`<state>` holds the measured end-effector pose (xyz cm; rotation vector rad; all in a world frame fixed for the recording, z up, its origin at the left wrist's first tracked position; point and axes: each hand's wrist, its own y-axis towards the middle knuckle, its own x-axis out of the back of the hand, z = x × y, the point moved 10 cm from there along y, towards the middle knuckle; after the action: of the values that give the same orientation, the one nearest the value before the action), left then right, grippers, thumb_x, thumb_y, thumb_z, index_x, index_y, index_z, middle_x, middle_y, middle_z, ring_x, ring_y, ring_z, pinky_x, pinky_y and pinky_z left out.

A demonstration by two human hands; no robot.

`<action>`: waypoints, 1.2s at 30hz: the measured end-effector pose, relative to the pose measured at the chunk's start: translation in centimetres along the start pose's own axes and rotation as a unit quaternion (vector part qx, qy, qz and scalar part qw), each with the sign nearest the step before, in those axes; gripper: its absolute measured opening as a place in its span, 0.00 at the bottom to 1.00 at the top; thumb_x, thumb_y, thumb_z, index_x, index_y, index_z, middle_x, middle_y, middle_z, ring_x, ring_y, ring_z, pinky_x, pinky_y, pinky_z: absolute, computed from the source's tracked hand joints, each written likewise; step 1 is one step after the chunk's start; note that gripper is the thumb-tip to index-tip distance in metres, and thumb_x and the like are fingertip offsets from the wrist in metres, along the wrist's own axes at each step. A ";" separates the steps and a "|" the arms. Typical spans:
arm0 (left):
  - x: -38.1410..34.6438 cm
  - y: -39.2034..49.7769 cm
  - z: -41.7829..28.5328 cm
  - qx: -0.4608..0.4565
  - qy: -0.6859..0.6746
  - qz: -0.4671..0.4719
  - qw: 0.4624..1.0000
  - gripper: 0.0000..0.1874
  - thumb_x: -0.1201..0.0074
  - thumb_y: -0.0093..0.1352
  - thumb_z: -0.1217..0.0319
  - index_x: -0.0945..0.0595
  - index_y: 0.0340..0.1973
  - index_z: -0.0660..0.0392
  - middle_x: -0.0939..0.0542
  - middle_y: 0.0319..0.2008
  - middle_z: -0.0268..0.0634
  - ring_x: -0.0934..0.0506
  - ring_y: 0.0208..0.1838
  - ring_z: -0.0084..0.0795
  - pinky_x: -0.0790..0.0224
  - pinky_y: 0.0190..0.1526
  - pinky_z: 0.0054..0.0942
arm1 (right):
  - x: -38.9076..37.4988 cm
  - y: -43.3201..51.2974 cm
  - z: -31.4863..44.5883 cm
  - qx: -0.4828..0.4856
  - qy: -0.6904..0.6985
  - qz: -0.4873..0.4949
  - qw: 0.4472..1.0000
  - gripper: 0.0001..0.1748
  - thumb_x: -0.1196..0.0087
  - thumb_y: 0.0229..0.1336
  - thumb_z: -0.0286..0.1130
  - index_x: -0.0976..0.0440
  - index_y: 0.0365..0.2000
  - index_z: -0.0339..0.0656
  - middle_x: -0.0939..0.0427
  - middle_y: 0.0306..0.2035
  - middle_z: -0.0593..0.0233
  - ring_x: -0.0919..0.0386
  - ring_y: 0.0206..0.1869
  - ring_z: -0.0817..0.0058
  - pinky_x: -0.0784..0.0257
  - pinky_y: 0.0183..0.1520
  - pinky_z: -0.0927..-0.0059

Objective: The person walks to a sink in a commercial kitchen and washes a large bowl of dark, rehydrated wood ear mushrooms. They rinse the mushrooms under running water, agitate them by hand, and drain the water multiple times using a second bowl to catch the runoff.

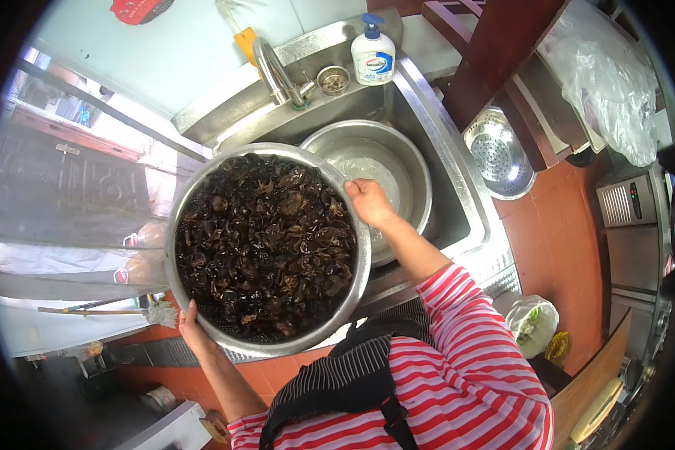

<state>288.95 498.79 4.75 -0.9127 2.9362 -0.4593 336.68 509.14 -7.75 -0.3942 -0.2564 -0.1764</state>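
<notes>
A wide stainless steel colander [365,264] is full of dark, wet wood ear fungus [267,247]. My left hand [194,329] grips its rim at the lower left. On the opposite side, my right hand [369,201] has hold of the rim at the upper right. The colander is held in front of me, overlapping the left side of the steel sink [455,208]. Inside the sink sits a round metal basin [422,185] with clear water in it; the colander and my right forearm hide part of this basin.
A curved faucet [270,67], a small strainer cup [333,80] and a pump bottle of Walch hand soap [373,56] stand along the sink's back ledge. A perforated metal bowl [498,152] is right of the sink. A lined bin [531,326] stands on the tiled floor [557,225].
</notes>
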 end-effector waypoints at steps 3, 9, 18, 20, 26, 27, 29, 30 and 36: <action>-0.2 0.7 -0.6 -0.001 -0.007 0.035 0.999 0.10 0.46 0.65 0.70 0.21 0.41 0.61 0.19 0.36 0.37 0.21 0.36 0.31 0.28 0.42 0.26 | -0.4 -0.6 -1.3 0.001 0.004 0.116 0.993 0.20 0.51 0.62 0.43 0.23 0.34 0.32 0.20 0.29 0.52 0.23 0.34 0.66 0.29 0.43 0.64; 0.0 1.4 -0.1 0.035 -0.042 0.059 0.997 0.09 0.47 0.67 0.72 0.20 0.40 0.61 0.19 0.37 0.38 0.21 0.37 0.31 0.27 0.41 0.26 | 12.4 -1.2 -5.5 0.025 -0.224 -0.154 0.962 0.20 0.50 0.59 0.38 0.24 0.42 0.31 0.22 0.40 0.40 0.24 0.45 0.48 0.29 0.50 0.59; 0.4 1.1 1.9 0.051 -0.056 0.032 0.997 0.16 0.46 0.65 0.67 0.24 0.46 0.62 0.21 0.43 0.42 0.22 0.43 0.38 0.28 0.47 0.33 | 12.0 -0.7 -22.4 -0.279 0.015 -0.014 0.960 0.19 0.55 0.56 0.38 0.25 0.38 0.32 0.21 0.30 0.49 0.21 0.33 0.55 0.26 0.38 0.54; 0.8 1.0 2.3 0.058 -0.042 0.023 0.997 0.18 0.46 0.65 0.67 0.25 0.48 0.62 0.21 0.44 0.42 0.22 0.44 0.39 0.28 0.48 0.34 | 11.7 -0.8 -23.4 -0.301 0.016 -0.005 0.953 0.19 0.55 0.56 0.38 0.25 0.38 0.31 0.22 0.29 0.55 0.22 0.30 0.63 0.25 0.35 0.58; 1.5 1.2 3.4 0.085 -0.054 0.023 0.995 0.21 0.46 0.65 0.65 0.27 0.51 0.61 0.21 0.44 0.43 0.22 0.45 0.41 0.28 0.50 0.37 | 11.6 -0.3 -24.1 -0.316 0.023 0.003 0.948 0.21 0.50 0.55 0.39 0.25 0.37 0.28 0.22 0.29 0.52 0.22 0.29 0.60 0.24 0.34 0.58; 1.5 1.3 3.6 0.091 -0.071 0.024 0.993 0.21 0.46 0.65 0.65 0.27 0.51 0.61 0.21 0.44 0.43 0.22 0.45 0.41 0.28 0.50 0.38 | 11.9 -0.1 -23.9 -0.302 -0.005 -0.004 0.953 0.21 0.49 0.54 0.39 0.25 0.37 0.28 0.21 0.29 0.52 0.22 0.29 0.61 0.24 0.33 0.58; 1.3 1.3 3.8 0.089 -0.072 0.032 0.993 0.21 0.46 0.66 0.65 0.27 0.51 0.62 0.21 0.45 0.44 0.22 0.45 0.42 0.28 0.51 0.38 | 12.6 0.1 -23.5 -0.286 -0.059 -0.023 0.956 0.20 0.47 0.53 0.38 0.25 0.35 0.28 0.21 0.27 0.53 0.21 0.30 0.62 0.25 0.32 0.60; 1.0 1.3 4.0 0.099 -0.083 0.042 0.991 0.21 0.46 0.66 0.65 0.28 0.51 0.63 0.21 0.45 0.44 0.22 0.45 0.42 0.28 0.51 0.39 | 12.9 0.4 -22.8 -0.257 -0.060 -0.040 0.964 0.19 0.46 0.52 0.38 0.24 0.34 0.28 0.21 0.27 0.53 0.21 0.30 0.63 0.26 0.32 0.61; 0.8 1.0 3.4 0.084 -0.078 0.047 0.992 0.22 0.47 0.66 0.65 0.28 0.52 0.64 0.22 0.47 0.46 0.22 0.47 0.43 0.28 0.51 0.40 | 14.0 1.0 -17.4 -0.093 0.090 -0.178 0.976 0.14 0.44 0.48 0.35 0.24 0.28 0.31 0.23 0.23 0.57 0.24 0.26 0.71 0.29 0.32 0.69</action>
<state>288.18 498.18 1.25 -0.7505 2.7357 -0.5916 353.91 501.38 -19.69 -0.5133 -0.1301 -0.5885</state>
